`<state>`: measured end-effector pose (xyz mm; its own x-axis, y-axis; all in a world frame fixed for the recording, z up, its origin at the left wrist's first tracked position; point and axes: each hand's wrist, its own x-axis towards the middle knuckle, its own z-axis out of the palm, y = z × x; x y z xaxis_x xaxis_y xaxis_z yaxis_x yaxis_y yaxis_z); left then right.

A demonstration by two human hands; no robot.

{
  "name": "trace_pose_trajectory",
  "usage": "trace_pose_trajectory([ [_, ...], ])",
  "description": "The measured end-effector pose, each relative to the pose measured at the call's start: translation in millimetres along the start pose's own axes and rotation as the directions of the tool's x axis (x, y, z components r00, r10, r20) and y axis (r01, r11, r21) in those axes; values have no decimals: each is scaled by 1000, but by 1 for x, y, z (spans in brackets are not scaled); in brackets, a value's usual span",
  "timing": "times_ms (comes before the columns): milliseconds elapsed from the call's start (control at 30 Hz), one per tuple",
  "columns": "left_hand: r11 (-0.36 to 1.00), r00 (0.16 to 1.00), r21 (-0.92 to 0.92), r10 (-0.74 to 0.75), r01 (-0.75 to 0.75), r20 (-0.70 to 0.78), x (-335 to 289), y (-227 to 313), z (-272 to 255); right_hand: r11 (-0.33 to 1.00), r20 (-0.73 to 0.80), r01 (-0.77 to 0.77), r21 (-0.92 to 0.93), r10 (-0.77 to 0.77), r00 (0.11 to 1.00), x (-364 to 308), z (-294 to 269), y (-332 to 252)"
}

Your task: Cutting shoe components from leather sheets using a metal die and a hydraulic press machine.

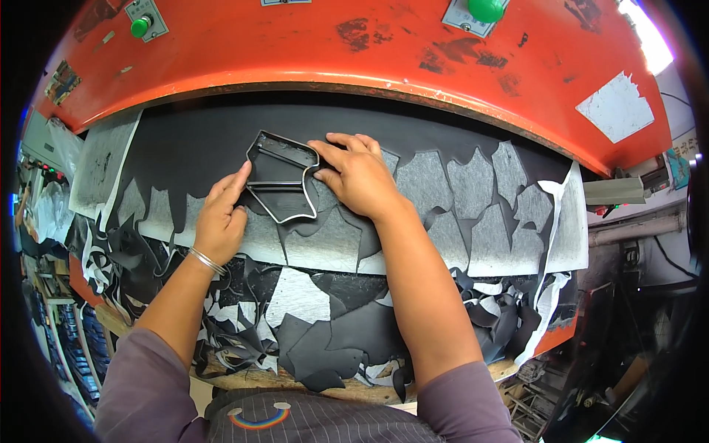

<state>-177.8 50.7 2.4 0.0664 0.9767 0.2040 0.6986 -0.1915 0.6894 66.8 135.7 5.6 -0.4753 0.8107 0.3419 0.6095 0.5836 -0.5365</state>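
A metal cutting die (283, 184), an outline of thin steel walls with two crossbars, lies on a sheet of black leather-like material (214, 129). My left hand (224, 209) rests against its left wall, fingers stretched along the edge and thumb apart. On the other side, my right hand (356, 171) holds the die's upper right wall, with fingers and thumb bent about the rim. Right of the die, several shaped gaps in the black sheet bare a grey-white backing (425, 181). Black material shows through the die's frame.
An orange-red press (295, 44) with green buttons (140, 28) spans the far side. Black and white offcuts (325, 340) heap along the near edge, above a wooden ledge (258, 382). A white strip (548, 258) hangs over the right end.
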Motion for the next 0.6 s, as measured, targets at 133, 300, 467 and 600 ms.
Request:
trace_pose_trajectory([
  [133,1000,1000,14,5,-5,-16,-1,-2,0,1000,-4,10,-4,-10,1000,1,4,3],
  [300,999,998,25,47,-47,-34,0,-2,2,995,3,3,104,-3,1000,2,3,15],
  [467,997,997,44,68,-66,-35,0,-2,2,990,49,-14,140,7,999,1,0,13],
  [600,997,997,49,60,-58,-41,2,0,4,995,58,-51,80,47,997,0,-3,11],
])
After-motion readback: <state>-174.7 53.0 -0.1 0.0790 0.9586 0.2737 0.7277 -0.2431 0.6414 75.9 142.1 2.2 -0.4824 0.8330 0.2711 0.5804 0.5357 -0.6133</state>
